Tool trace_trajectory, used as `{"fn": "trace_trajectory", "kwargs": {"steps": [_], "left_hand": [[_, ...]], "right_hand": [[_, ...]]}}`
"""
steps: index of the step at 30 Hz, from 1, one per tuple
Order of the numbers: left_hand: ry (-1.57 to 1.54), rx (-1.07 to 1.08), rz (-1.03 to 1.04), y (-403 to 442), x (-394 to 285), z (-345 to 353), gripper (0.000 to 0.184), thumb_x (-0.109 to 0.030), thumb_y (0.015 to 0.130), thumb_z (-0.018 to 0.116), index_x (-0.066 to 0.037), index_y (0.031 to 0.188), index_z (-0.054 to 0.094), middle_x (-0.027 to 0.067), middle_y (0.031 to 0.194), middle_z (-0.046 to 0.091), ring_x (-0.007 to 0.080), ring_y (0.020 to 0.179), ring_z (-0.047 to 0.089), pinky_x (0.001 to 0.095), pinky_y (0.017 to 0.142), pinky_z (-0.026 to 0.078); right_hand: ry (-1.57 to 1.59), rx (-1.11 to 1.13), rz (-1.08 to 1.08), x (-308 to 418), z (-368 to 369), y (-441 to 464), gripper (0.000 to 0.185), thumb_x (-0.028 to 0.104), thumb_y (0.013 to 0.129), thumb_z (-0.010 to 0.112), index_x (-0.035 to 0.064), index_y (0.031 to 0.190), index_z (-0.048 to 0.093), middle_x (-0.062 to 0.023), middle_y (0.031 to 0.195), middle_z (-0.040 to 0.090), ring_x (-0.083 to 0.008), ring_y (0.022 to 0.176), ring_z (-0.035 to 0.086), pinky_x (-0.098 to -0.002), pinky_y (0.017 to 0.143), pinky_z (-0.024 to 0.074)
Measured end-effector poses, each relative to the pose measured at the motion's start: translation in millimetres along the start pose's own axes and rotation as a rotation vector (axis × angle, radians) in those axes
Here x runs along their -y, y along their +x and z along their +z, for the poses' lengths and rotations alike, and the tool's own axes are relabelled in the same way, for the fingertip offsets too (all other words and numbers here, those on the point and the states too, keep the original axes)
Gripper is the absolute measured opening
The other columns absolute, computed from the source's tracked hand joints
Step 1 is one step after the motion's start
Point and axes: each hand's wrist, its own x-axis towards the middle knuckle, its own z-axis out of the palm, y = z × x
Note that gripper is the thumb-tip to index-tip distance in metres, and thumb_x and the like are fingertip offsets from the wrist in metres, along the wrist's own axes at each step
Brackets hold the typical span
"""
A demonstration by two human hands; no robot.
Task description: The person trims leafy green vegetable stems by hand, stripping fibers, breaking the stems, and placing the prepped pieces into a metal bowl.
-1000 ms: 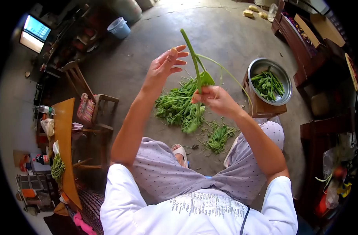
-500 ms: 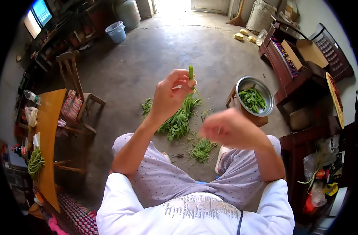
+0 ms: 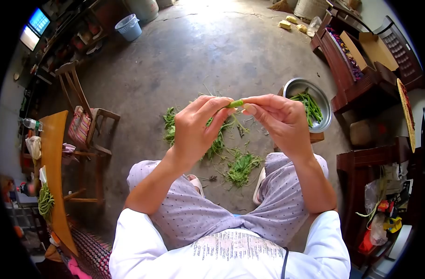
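L hand (image 3: 194,123) has a short green stem (image 3: 236,103) pinched betw thumb & fingers; R hand (image 3: 287,121) has thumb + fingertips right at the stem's other end — can't tell if they actually grip it. Stem lies nearly flat, R end a bit higher, out in front of the lap over the floor (image 3: 189,56). Diff vs 0.5 s ago: stem stood upright in L, R was blurred, lower & apart; now R is up level w/ L and both meet at the piece. Vs 1 s ago: R held a long leafy stalk, L was spread & empty beside it; only a short bit shows now. Rest approx same: big leafy pile (image 3: 216,146) on floor, partly hidden behind L; smaller heap of scraps (image 3: 242,168) nearer the feet, betw the sandals. Metal bowl (image 3: 327,111) w/ cut green stems (image 3: 312,109) in it still on the wooden stool (image 3: 317,137), just beyond R, which now covers part of its near-side view. Table (image 3: 53,153) far left — long green bundle (image 3: 46,202) still at its edge.
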Motion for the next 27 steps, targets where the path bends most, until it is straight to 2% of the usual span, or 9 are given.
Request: {"fn": "trace_trajectory", "kwargs": {"steps": [3, 5, 12, 14, 18, 20, 21, 23, 27], "left_hand": [[0.081, -0.009, 0.068, 2.0, 7.5, 4.2, 0.019, 0.003, 0.078, 0.070, -0.004, 0.096, 0.067, 0.0097, 0.088, 0.068, 0.0181, 0.074, 0.067, 0.0271, 0.060, 0.054], [0.167, -0.046, 0.140, 2.6, 9.9, 6.6, 0.023, -0.002, 0.075, 0.072, -0.008, 0.097, 0.068, 0.0079, 0.086, 0.067, 0.0224, 0.072, 0.065, 0.0321, 0.059, 0.052], [0.216, -0.048, 0.200, 7.3, 13.9, 13.7, 0.024, -0.002, 0.074, 0.073, -0.008, 0.097, 0.069, 0.0065, 0.087, 0.066, 0.0217, 0.074, 0.065, 0.0316, 0.059, 0.052], [0.190, -0.051, 0.193, 7.9, 13.5, 16.6, 0.024, -0.002, 0.073, 0.073, -0.008, 0.097, 0.069, 0.0071, 0.087, 0.067, 0.0220, 0.073, 0.065, 0.0314, 0.059, 0.052], [0.107, -0.054, 0.147, 8.5, 11.8, 22.3, 0.023, -0.001, 0.074, 0.073, -0.007, 0.095, 0.069, 0.0082, 0.087, 0.068, 0.0218, 0.073, 0.066, 0.0304, 0.060, 0.053], [-0.120, -0.023, -0.022, 7.6, 12.7, 25.2, 0.017, 0.000, 0.078, 0.071, -0.006, 0.094, 0.068, 0.0079, 0.089, 0.069, 0.0177, 0.076, 0.068, 0.0279, 0.062, 0.054], [-0.120, -0.022, -0.021, 6.6, 11.8, 25.9, 0.017, 0.000, 0.078, 0.071, -0.006, 0.094, 0.068, 0.0079, 0.089, 0.069, 0.0177, 0.076, 0.068, 0.0279, 0.062, 0.054], [-0.482, 0.073, -0.356, 3.9, 9.9, 26.3, 0.013, -0.002, 0.082, 0.069, -0.003, 0.095, 0.066, 0.0078, 0.091, 0.069, 0.0152, 0.082, 0.068, 0.0255, 0.065, 0.055], [-0.799, 0.079, -0.398, 5.6, 14.1, 24.6, 0.012, -0.006, 0.088, 0.063, -0.002, 0.099, 0.062, 0.0091, 0.094, 0.068, 0.0166, 0.085, 0.068, 0.0254, 0.074, 0.057]], "right_hand": [[-0.035, -0.016, 0.007, -3.2, -5.7, 1.2, 0.016, 0.009, 0.087, 0.066, -0.0023, 0.097, 0.070, -0.0066, 0.079, 0.070, -0.0059, 0.071, 0.063, -0.0195, 0.061, 0.0482], [-0.156, 0.082, 0.139, 0.6, -11.6, 1.6, 0.017, 0.003, 0.090, 0.061, -0.0062, 0.104, 0.065, -0.0082, 0.092, 0.069, -0.0098, 0.085, 0.064, -0.0203, 0.078, 0.0511], [0.007, 0.048, 0.247, -7.1, -11.6, 3.5, 0.016, 0.005, 0.090, 0.061, -0.0059, 0.101, 0.063, -0.0081, 0.091, 0.068, -0.0100, 0.084, 0.065, -0.0210, 0.078, 0.0513], [0.118, -0.002, 0.200, -11.5, -11.0, 3.3, 0.017, 0.009, 0.089, 0.064, -0.0057, 0.097, 0.064, -0.0059, 0.084, 0.068, -0.0077, 0.076, 0.063, -0.0189, 0.067, 0.0499], [0.178, 0.006, 0.221, -8.8, -14.3, 5.6, 0.019, 0.011, 0.089, 0.064, -0.0063, 0.098, 0.064, -0.0073, 0.086, 0.068, -0.0086, 0.079, 0.063, -0.0201, 0.071, 0.0510], [0.256, 0.065, 0.248, -5.4, -18.2, 7.3, 0.021, 0.012, 0.090, 0.064, -0.0064, 0.098, 0.064, -0.0072, 0.086, 0.068, -0.0090, 0.079, 0.063, -0.0210, 0.071, 0.0508], [0.257, 0.064, 0.247, -6.4, -19.8, 7.8, 0.021, 0.012, 0.090, 0.064, -0.0064, 0.098, 0.064, -0.0072, 0.086, 0.068, -0.0090, 0.079, 0.063, -0.0210, 0.071, 0.0508], [0.285, 0.106, 0.274, -11.2, -21.9, 8.4, 0.019, 0.015, 0.091, 0.063, -0.0003, 0.102, 0.064, -0.0029, 0.087, 0.067, -0.0062, 0.079, 0.062, -0.0192, 0.067, 0.0463], [0.163, 0.068, 0.290, -16.3, -21.5, 8.4, 0.020, 0.016, 0.091, 0.064, -0.0001, 0.104, 0.065, -0.0027, 0.085, 0.067, -0.0055, 0.076, 0.061, -0.0188, 0.066, 0.0460]]}}
